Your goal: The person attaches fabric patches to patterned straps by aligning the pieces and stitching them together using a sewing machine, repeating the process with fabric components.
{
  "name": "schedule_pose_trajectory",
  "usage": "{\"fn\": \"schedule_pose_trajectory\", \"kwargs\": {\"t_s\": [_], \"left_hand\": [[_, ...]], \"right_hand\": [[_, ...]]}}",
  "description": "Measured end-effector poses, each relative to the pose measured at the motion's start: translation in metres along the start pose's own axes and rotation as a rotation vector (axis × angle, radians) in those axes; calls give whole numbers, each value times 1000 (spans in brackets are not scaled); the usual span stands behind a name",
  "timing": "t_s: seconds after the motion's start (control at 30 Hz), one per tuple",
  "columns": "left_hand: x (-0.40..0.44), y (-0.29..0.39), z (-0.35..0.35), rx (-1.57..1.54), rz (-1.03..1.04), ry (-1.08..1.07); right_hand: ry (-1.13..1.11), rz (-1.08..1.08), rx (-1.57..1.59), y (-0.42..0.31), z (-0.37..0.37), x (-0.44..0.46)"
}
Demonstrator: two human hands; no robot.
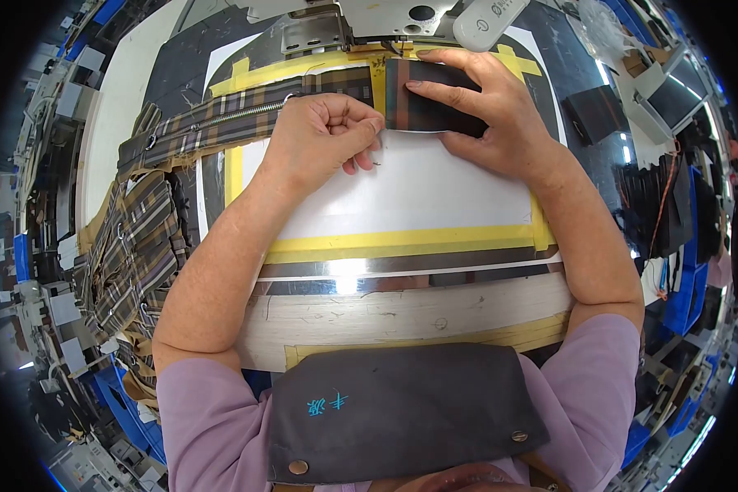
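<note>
My right hand (492, 107) lies over a dark rectangular piece with a reddish-brown stripe (400, 98), its fingers spread and pressing on the piece. Just left of that piece's near corner, my left hand (328, 135) is closed, thumb and index finger pinched together. What the pinch holds, if anything, I cannot make out. A plaid fabric strip with a metal zipper (242, 116) reaches leftward from behind my left hand. Its right end lies close to the dark piece, with a narrow yellow gap between them. The sewing machine's presser foot (395, 49) is just beyond this gap.
White paper edged with yellow tape (402, 238) covers the work surface. More plaid pieces (131, 254) hang in a heap at the left. A white remote-like device (488, 23) sits by the machine. At the right are a dark folded piece (594, 111) and a stack of dark pieces (660, 205).
</note>
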State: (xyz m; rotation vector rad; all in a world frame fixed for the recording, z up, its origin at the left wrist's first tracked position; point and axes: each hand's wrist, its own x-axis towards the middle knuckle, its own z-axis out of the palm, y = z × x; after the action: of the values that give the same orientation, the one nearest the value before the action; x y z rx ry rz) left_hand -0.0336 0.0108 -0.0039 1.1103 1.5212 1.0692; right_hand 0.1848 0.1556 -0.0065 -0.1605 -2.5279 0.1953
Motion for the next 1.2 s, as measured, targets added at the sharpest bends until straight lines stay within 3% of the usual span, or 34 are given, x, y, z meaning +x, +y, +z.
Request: {"fn": "schedule_pose_trajectory", "kwargs": {"t_s": [0.13, 0.23, 0.33, 0.83, 1.2], "left_hand": [[0, -1, 1, -26, 16, 23], [3, -12, 2, 212, 203, 180], [2, -10, 2, 746, 687, 316], [-7, -7, 13, 1095, 669, 181], [-7, -4, 15, 1124, 648, 169]], "right_hand": [[-59, 11, -13, 2, 0, -2], [-70, -18, -103, 7, 0, -1], [-105, -48, -164, 16, -1, 0], [-191, -128, -141, 30, -1, 12], [-228, -154, -177, 20, -3, 23]]}}
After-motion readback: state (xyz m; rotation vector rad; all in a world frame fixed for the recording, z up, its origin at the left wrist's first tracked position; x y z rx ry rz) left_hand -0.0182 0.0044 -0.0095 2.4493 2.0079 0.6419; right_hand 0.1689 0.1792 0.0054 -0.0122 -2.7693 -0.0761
